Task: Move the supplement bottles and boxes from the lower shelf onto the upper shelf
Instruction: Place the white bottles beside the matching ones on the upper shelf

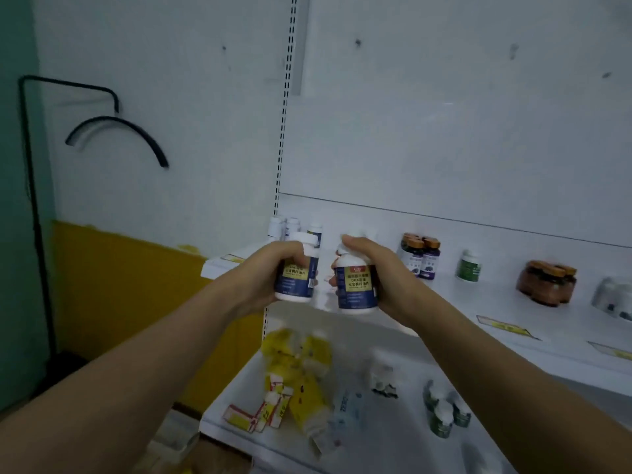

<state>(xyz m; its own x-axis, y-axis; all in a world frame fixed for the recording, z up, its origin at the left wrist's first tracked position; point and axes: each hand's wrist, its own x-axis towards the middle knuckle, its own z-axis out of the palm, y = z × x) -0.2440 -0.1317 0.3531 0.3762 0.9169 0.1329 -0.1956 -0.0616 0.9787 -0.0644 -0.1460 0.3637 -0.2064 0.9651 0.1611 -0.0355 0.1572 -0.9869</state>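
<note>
At frame centre, we see our left hand [265,273] with its fingers curled round the left blue-labelled bottle [294,282]. Our right hand [381,268] wraps the right blue-labelled bottle [355,290]. Both bottles are held caps up before the upper shelf [496,302].

The only camera rides on my head, looking forward and somewhat down along both my forearms, which come in from the bottom corners. It faces the shelf unit's white back panel [444,131] at a slant, so the upper shelf [496,313] runs off toward the right edge. My left hand [270,271] with its bottle [297,278] and my right hand [379,271] with its own bottle [357,285] sit near mid-view, close to the lens. The lower shelf [236,391] lies below them, blurred. The wide lens bends the slotted rail [284,124].
</note>
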